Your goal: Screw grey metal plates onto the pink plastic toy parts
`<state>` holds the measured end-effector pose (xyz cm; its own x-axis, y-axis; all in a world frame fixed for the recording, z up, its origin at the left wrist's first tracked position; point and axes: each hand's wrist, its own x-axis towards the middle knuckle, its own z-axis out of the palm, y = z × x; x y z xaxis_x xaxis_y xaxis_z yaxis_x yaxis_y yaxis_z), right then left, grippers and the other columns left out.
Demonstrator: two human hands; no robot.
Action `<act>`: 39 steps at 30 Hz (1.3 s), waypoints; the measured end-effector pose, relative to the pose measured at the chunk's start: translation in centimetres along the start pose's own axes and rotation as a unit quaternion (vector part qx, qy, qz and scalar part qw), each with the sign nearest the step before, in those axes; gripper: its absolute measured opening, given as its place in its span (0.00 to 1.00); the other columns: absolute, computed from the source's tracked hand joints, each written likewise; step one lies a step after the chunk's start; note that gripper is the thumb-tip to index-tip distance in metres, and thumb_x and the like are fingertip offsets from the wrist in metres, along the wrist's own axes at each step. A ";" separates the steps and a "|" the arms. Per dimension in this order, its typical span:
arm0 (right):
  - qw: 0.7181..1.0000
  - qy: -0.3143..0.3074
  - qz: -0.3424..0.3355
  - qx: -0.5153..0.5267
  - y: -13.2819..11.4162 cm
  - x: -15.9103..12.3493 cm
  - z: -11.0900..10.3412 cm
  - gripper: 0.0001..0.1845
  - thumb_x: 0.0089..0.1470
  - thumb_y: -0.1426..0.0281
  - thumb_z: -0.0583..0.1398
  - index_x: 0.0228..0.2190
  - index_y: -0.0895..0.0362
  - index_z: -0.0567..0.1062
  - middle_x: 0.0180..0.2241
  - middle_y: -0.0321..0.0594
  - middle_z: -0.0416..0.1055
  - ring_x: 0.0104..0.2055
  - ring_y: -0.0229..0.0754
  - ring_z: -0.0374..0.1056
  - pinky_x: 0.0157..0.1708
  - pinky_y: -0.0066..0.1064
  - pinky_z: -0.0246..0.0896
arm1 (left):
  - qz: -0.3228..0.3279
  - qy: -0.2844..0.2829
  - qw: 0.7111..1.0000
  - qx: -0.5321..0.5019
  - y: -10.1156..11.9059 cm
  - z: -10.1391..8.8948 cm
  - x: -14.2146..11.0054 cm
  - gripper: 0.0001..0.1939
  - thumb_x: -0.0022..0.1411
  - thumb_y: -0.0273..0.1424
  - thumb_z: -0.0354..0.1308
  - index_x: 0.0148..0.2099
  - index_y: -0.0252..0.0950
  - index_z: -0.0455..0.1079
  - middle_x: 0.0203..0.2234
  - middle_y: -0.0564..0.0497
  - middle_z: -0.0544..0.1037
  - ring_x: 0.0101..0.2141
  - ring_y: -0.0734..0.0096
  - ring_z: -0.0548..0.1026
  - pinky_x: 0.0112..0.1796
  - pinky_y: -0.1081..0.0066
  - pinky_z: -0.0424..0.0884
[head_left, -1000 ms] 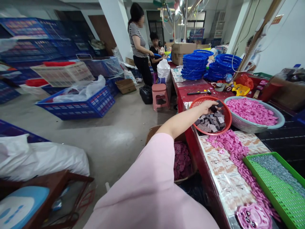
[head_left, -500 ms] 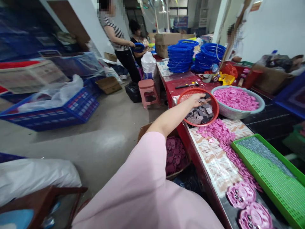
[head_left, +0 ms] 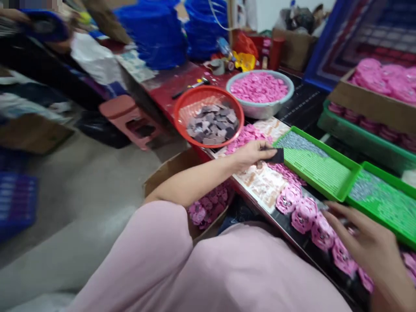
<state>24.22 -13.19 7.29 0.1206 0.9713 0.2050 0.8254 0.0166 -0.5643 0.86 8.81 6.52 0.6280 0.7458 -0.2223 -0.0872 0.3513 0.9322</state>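
My left hand [head_left: 251, 154] pinches a small dark, flat rectangular piece [head_left: 277, 155] between thumb and fingers, above a strip of loose pink plastic parts [head_left: 249, 136]. Behind it stands a red plastic basket [head_left: 180, 113] with many similar grey and dark pieces [head_left: 214, 123]. Along the table edge lies a row of several pink animal-face plastic parts [head_left: 304, 214] with dark eyes. Over the near end of that row, my right hand [head_left: 367, 242] hovers with fingers stretched out and apart, somewhat blurred. It partly covers the faces below it.
Two green trays [head_left: 353, 178] with small silvery parts lie beyond the row. A pale basin [head_left: 260, 110] of pink parts stands behind. Far right, a cardboard box [head_left: 373, 93] holds pink pieces. A pink stool [head_left: 118, 106] and an open carton [head_left: 162, 173] stand left of the table.
My left hand has come out of the red basket with a dark piece and moved toward the green tray. My right hand has come into view. The view has turned right.
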 end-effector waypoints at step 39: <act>0.922 -0.025 0.206 0.326 1.3 0.8 3.3 0.19 0.51 0.55 0.64 0.38 0.57 0.77 0.25 0.38 0.74 0.23 0.36 0.69 0.22 0.26 0.66 | -0.076 -0.166 0.966 0.181 -6.4 7.2 -3.0 0.17 0.62 0.30 0.58 0.52 0.29 0.73 0.14 0.58 0.70 0.16 0.83 0.67 0.20 0.82 0.62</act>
<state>23.51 -11.58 4.08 0.3113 0.9362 -0.1630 0.2048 -0.2336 -0.9505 5.08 0.24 3.25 0.8305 0.4582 -0.3168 0.2643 0.1766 0.9481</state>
